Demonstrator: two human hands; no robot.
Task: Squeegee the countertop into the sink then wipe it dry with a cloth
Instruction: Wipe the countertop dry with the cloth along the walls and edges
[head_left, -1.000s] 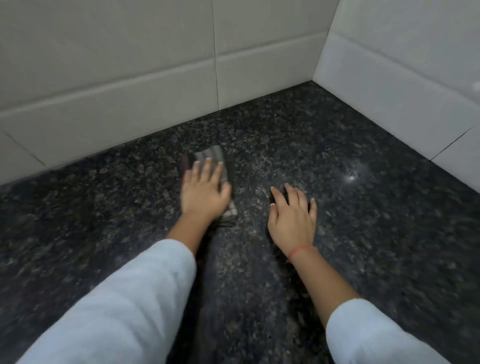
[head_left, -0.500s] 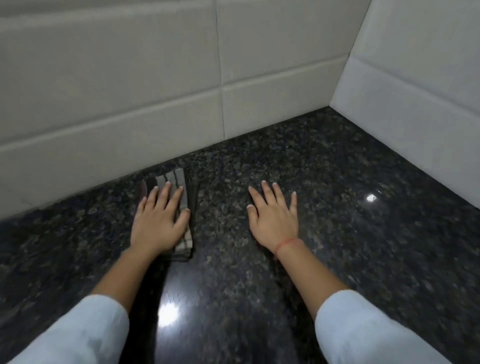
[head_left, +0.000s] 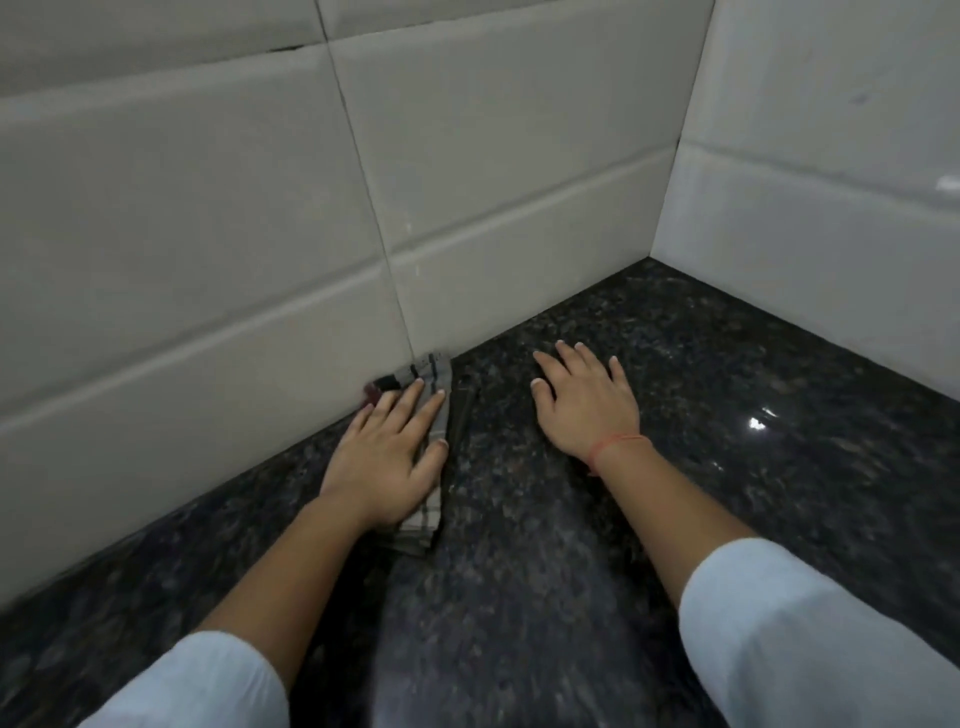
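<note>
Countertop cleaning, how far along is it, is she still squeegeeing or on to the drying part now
No squeegee or sink is in view, so that step looks finished. Drying is in hand: the left hand presses a folded striped cloth flat against the tiled wall, while the right hand rests on the dark countertop. Its corner looks unwiped.

Count: 2 hands, left hand (head_left: 387, 457) and right hand (head_left: 584, 400); 1 folded cloth (head_left: 423, 382); 1 desk (head_left: 727, 415); 1 red wrist thread (head_left: 615, 444); 2 sleeves.
</note>
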